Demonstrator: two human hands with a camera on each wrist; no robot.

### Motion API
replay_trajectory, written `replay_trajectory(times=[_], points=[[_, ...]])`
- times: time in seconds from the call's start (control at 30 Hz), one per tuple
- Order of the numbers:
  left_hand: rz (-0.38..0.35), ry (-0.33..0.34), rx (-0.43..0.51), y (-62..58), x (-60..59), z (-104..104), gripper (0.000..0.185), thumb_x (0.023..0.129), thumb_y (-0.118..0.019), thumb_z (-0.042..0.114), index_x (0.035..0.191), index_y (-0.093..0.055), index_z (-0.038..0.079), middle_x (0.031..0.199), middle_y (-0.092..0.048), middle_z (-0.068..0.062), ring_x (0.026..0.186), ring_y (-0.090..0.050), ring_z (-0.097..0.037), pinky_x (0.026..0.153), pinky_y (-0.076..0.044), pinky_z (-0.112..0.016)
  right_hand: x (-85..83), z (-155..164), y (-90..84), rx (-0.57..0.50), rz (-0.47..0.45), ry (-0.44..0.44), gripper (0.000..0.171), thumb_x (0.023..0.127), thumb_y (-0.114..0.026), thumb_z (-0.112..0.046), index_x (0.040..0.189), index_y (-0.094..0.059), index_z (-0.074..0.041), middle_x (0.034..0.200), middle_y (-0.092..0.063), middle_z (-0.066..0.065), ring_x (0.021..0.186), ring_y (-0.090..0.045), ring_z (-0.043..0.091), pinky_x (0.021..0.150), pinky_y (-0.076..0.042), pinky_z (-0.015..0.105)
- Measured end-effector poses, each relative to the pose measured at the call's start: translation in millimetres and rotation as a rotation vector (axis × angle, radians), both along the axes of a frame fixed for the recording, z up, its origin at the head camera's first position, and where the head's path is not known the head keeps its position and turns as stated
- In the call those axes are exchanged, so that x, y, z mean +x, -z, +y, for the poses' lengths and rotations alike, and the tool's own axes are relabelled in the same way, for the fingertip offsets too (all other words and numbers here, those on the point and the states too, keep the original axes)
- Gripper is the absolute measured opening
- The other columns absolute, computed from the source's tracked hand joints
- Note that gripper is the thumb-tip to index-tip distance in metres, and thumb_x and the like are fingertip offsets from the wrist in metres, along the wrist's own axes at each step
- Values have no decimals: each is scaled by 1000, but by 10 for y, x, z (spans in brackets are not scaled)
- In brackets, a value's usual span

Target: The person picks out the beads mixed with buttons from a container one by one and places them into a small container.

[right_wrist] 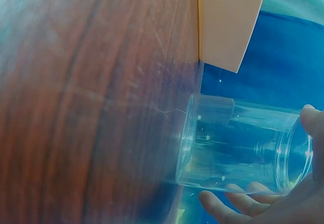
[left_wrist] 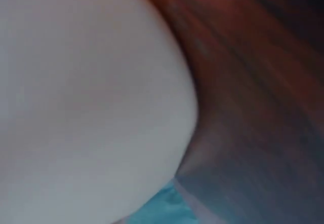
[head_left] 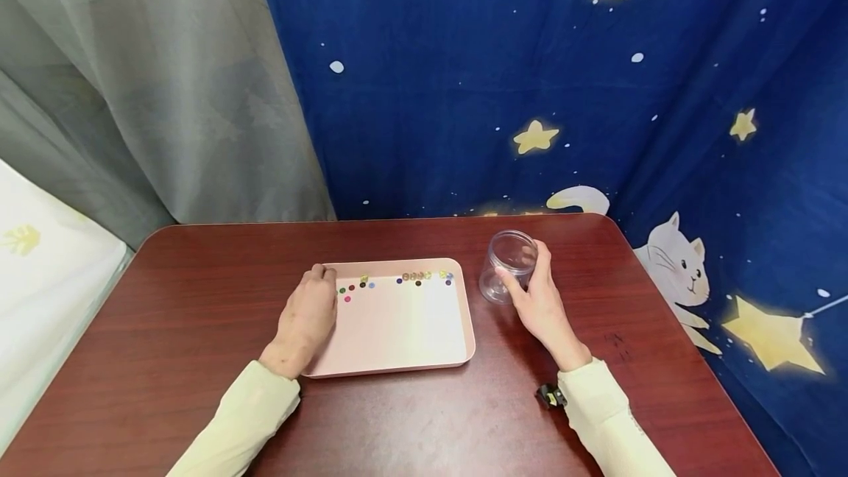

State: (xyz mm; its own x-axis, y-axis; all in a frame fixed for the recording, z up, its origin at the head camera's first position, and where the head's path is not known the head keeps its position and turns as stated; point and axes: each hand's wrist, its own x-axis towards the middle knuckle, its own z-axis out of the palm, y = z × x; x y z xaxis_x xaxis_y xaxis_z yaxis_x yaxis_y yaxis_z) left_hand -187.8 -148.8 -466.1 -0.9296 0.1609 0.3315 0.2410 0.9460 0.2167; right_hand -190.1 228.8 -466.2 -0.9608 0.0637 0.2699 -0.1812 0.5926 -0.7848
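Held upright in the right hand: a clear, colourless cylindrical jar, apparently plastic, ridged at the neck and seemingly resting on its base. Gripped with thumb toward the near side, fingers curled round the opposite side. Looks light and fairly stiff; likely to flex or crack under a hard squeeze, and probably smooth enough to slip from a loose hold. Best taken round the body just below the ridged neck, thumb and fingers opposed, leaving the mouth uncovered.

Just to the left of it, a shallow, pale pink rectangular tray with rounded corners, probably light and rigid, easiest to take by the raised rim. Over its left rim, the left hand with fingers bent; thumb hidden, so cannot tell whether pinching or merely resting there. Scattered along the tray's far part, small round multicoloured beads, likely apt to roll.

Beneath everything, a glossy, reddish-brown wood-grained table. Behind, a deep blue fabric curtain printed with yellow stars; left of that, a plain grey fabric curtain.
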Motion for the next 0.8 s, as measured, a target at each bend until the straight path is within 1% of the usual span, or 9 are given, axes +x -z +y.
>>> replay_trajectory(times=[0.13, 0.2, 0.3, 0.43, 0.57, 0.8], points=[[-20, -33, -28, 5, 13, 51, 28, 94, -52, -12, 119, -62, -15, 116, -62, -28, 107, -66, -42, 76, -62, -53, -4, -3, -5, 0, -12, 2, 81, 99, -72, -33, 157, -19, -14, 148, -47, 21, 137, -52, 40, 115, -41, 61], [-21, -43, -41, 8, 18, 68, 28, 93, -49, -15, 118, -63, -16, 115, -62, -29, 105, -66, -43, 74, -62, -53, -4, -3, -7, -4, -16, 1, 81, 99, -72, -34, 157, -19, -14, 149, -47, 21, 137, -51, 40, 116, -41, 61], [-27, -53, -47, 7, 22, 88, 28, 94, -46, -17, 116, -63, -17, 114, -61, -30, 104, -66, -44, 72, -62, -52, 1, -2, -15, -9, -15, 0, 81, 99, -72, -33, 157, -19, -14, 149, -47, 22, 138, -51, 40, 116, -41, 61], [-32, -51, -47, 11, 8, 95, 29, 95, -44, -16, 116, -63, -17, 114, -60, -29, 104, -65, -43, 72, -62, -52, -5, 8, -8, -11, -6, -2, 81, 98, -73, -32, 157, -20, -13, 148, -47, 21, 137, -51, 40, 116, -41, 61], [-18, -34, -56, 10, -1, 91, 28, 95, -44, -16, 114, -64, -16, 110, -59, -28, 105, -62, -42, 74, -62, -51, -11, 13, -9, -11, -2, -3, 81, 98, -73, -32, 157, -20, -13, 149, -47, 22, 137, -51, 40, 116, -41, 61], [-20, -31, -64, 11, -16, 86, 21, 93, -47, -17, 103, -66, -15, 102, -59, -26, 100, -62, -41, 76, -62, -52, -10, 12, 0, -10, -9, -4, 81, 99, -72, -33, 157, -20, -13, 149, -47, 22, 138, -51, 41, 116, -40, 61]])
